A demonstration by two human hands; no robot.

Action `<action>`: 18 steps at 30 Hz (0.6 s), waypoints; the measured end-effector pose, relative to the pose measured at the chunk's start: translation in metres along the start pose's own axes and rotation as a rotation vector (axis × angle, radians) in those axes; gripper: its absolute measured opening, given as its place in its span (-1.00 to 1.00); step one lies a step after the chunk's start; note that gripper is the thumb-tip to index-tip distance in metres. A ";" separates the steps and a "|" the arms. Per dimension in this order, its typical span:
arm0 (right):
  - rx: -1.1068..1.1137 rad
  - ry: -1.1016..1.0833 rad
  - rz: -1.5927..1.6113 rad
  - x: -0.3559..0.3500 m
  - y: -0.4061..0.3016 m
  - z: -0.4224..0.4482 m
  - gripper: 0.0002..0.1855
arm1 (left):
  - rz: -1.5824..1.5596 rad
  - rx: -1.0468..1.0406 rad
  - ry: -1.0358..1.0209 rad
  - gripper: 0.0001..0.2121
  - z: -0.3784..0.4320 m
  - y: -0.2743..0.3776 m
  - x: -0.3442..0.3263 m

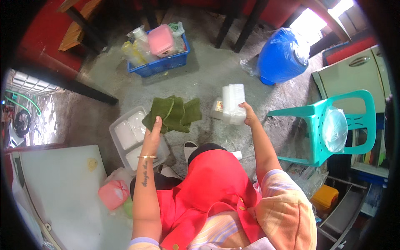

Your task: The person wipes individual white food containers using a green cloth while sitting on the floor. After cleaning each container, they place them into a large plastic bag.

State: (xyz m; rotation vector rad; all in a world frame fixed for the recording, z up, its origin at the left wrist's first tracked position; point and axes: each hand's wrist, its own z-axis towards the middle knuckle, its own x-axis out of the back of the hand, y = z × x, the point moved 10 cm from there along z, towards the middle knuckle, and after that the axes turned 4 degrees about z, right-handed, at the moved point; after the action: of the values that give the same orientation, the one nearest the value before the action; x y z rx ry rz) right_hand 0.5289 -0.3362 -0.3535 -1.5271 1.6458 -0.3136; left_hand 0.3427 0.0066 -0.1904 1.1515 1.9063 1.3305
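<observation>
My left hand [153, 132] holds a folded green cloth [175, 114], its edges spread out in front of me. Below that hand, a clear plastic tub [114, 131] rests on the floor with white plastic containers [126, 136] inside; the cloth and my forearm cover part of it. In my right hand [248, 114] is a stack of translucent plastic containers [233, 103], gripped at its right side. Just left of the stack, and partly behind it, another translucent container [217, 107] with a printed label stands on the floor.
Ahead on the concrete floor sits a blue plastic basket [162, 67] filled with packages and a pink-lidded container [160, 40]. A blue drum [273, 59] wrapped in plastic is at far right. Nearer stands a teal plastic chair [315, 125] carrying a clear bag [335, 129]. A white panel [62, 184] lies left.
</observation>
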 end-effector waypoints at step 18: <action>0.113 -0.587 0.474 -0.150 -0.116 -0.092 -0.12 | -0.305 0.068 0.052 -0.51 0.026 -0.009 0.027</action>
State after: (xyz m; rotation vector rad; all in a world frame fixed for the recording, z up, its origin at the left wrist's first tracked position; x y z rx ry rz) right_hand 0.5287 -0.2577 -0.1581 -0.9725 1.4197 0.2738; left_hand 0.3481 0.0409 -0.2069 0.8221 2.0802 1.1453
